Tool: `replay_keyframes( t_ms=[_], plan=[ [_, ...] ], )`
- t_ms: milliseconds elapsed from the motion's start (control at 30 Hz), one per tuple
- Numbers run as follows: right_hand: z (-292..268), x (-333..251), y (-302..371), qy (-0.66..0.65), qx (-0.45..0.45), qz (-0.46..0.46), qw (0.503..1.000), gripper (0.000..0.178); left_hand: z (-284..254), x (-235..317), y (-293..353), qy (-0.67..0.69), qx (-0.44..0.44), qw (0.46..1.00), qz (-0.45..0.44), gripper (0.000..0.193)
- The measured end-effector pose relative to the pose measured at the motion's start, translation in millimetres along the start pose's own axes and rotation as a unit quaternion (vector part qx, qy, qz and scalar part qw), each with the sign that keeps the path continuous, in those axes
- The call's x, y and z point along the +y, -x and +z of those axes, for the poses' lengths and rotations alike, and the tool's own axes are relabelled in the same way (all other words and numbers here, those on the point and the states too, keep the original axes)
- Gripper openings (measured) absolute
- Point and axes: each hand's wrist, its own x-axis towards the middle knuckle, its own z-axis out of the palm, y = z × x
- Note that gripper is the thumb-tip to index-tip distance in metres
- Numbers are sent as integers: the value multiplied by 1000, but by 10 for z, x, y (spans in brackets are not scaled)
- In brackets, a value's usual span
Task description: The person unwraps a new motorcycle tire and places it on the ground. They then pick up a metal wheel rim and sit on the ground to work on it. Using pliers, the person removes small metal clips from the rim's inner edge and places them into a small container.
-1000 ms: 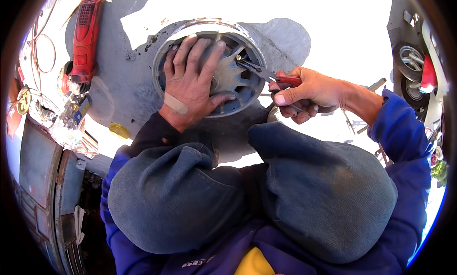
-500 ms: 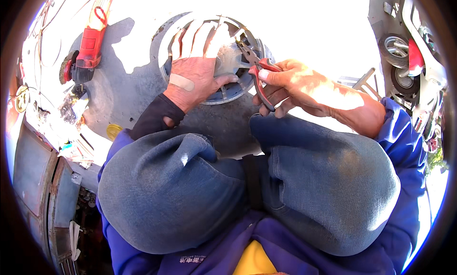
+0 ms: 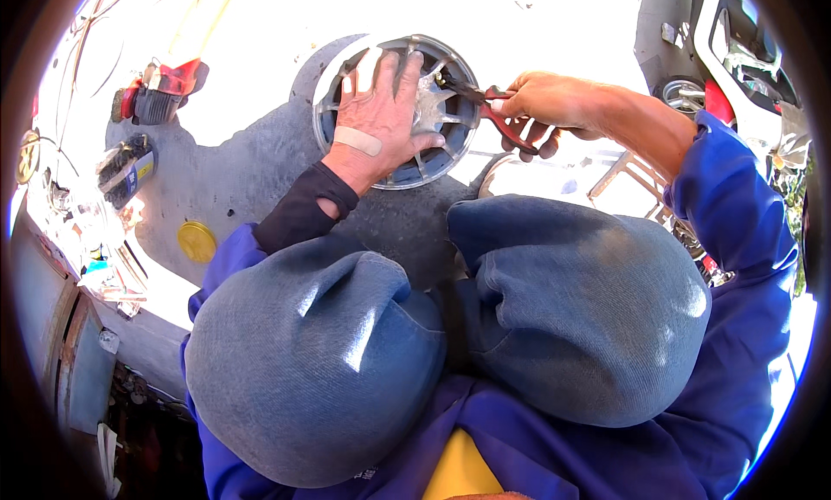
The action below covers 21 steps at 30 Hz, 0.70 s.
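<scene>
A grey metal spoked wheel rim (image 3: 430, 112) lies flat on the ground in front of my knees. My left hand (image 3: 374, 117) rests spread over its left part, with the thumb toward the hub and a plaster strip across the back near the wrist. In my right hand (image 3: 554, 106) I grip red-handled pliers (image 3: 517, 135). Their dark jaws reach in from the right to the upper right of the rim, among the spokes. What the jaw tips hold, if anything, is too small to make out.
A red and black angle grinder (image 3: 161, 93) lies at far left. Nearer are a dark object with a label (image 3: 128, 171) and a round yellow lid (image 3: 197, 241). At right stand a white scooter body (image 3: 710, 32) and a wooden frame (image 3: 625, 175). Strong sunlight bleaches the ground.
The whole view has shifted. My right hand and the pliers have swung outward to the right, and the handles lie flatter. My left hand still presses on the rim.
</scene>
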Motion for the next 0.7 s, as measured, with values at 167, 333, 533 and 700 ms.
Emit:
replay_keyframes(
  t_ms=[167, 333, 533, 700],
  plan=[
    [136, 4, -72, 55, 43, -13, 997, 36, 67, -11, 77, -4, 23, 1000, 4, 120],
    [264, 13, -97, -114, 17, -10, 993, 31, 88, -22, 93, -1, 22, 1000, -5, 121],
    [496, -200, 81, -326, 25, -24, 945, 27, 93, -18, 80, 7, 36, 999, 9, 119],
    [560, -200, 36, -481, -2, -38, 876, 24, 72, -31, 72, 8, 51, 999, 15, 112]
  ],
)
